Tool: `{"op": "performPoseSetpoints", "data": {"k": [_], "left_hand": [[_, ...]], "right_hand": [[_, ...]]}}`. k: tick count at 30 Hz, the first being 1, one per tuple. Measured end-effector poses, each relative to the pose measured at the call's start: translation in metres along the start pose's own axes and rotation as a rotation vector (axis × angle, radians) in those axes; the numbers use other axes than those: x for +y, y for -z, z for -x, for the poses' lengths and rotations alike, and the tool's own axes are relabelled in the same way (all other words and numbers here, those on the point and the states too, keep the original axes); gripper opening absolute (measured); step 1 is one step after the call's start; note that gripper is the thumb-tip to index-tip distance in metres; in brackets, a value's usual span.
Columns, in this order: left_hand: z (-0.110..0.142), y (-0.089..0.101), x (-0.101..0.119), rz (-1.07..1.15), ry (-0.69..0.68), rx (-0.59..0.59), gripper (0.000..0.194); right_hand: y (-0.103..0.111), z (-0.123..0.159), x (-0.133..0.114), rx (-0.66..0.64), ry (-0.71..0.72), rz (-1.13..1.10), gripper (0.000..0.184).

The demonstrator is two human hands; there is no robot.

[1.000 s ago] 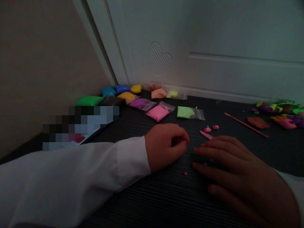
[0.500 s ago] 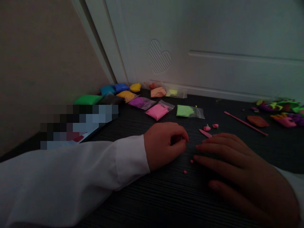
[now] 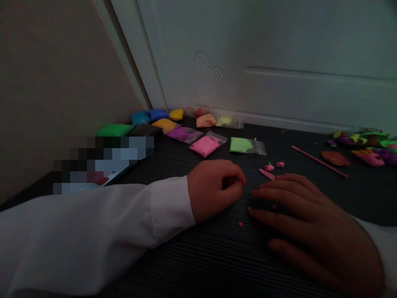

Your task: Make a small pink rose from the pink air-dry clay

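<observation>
My left hand (image 3: pixel 215 188) rests on the dark ribbed mat (image 3: pixel 217 256) with its fingers curled in; what they pinch is too small to make out. Just to its right, my right hand (image 3: pixel 310 223) lies flat with the fingers stretched out over the mat. A tiny pink clay ball (image 3: pixel 240 224) lies below the fingertips, another pink speck (image 3: pixel 274 207) between the fingers. A flat pink tool (image 3: pixel 267 174) sits beyond the right hand, beside two small pink clay pieces (image 3: pixel 269 167).
Bags of coloured clay lie behind: pink (image 3: pixel 205 145), light green (image 3: pixel 243 145), purple (image 3: pixel 183 134), orange (image 3: pixel 206 121), green (image 3: pixel 114 130), blue (image 3: pixel 157 114). A thin pink stick (image 3: pixel 319 161) and finished clay shapes (image 3: pixel 367 147) are at the right. A white door (image 3: pixel 263 62) stands behind.
My right hand's fingers have slid slightly left across the mat over the small pink bits. The left hand has stayed put.
</observation>
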State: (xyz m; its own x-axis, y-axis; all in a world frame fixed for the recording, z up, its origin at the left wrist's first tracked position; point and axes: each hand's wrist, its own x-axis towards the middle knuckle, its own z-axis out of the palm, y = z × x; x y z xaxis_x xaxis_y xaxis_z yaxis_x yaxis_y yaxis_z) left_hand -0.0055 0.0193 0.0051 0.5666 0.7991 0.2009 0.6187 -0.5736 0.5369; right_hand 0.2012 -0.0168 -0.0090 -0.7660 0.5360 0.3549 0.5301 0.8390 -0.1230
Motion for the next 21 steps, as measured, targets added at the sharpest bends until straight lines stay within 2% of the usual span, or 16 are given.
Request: {"op": "performPoseSetpoints", "data": {"k": [6, 11, 16, 21], "left_hand": [[0.0008, 0.0008, -0.0007, 0.003, -0.010, 0.013, 0.015], [0.0018, 0.0014, 0.0011, -0.002, 0.005, 0.001, 0.015], [0.0007, 0.0007, 0.0010, 0.007, 0.000, 0.008, 0.014], [0.0010, 0.0007, 0.0002, 0.007, 0.000, 0.000, 0.014]], "right_hand": [[0.0003, -0.0015, 0.0001, -0.052, -0.040, 0.009, 0.038], [0.0010, -0.0023, -0.0004, -0.032, 0.011, -0.016, 0.025], [0.0018, -0.0015, 0.0002, -0.036, 0.026, 0.032, 0.039], [0.0016, -0.0019, 0.0004, -0.032, 0.008, 0.074, 0.041]]}}
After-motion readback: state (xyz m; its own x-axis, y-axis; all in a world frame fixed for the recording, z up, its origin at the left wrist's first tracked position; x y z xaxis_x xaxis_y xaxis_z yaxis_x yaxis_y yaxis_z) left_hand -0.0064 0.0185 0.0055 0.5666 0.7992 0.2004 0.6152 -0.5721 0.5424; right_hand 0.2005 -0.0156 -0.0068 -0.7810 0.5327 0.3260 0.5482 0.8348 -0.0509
